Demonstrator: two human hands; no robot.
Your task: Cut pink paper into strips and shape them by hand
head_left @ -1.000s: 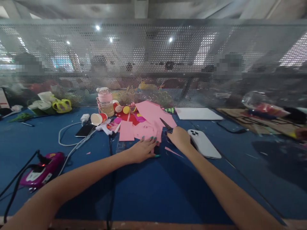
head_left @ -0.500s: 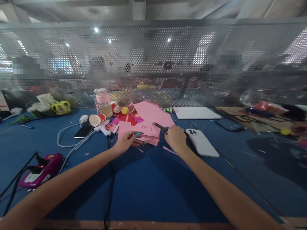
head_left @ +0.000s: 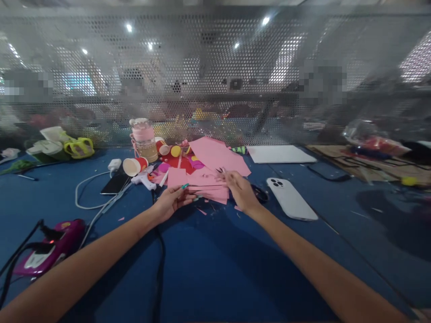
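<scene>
Nearest on the blue desk [head_left: 208,269], a purple device [head_left: 50,249] lies well left of the pink paper [head_left: 208,186], which both hands meet. The left hand [head_left: 170,202] pinches the paper's left edge between closed fingers, and the right hand [head_left: 240,190] grips its right edge, fingers curled; scissors [head_left: 259,194] lie just right of that hand, touching or not I cannot tell. A white phone [head_left: 291,199] lies right of the paper, a red cup [head_left: 133,166] and jar [head_left: 144,140] beyond its left, before the mesh [head_left: 215,80].
</scene>
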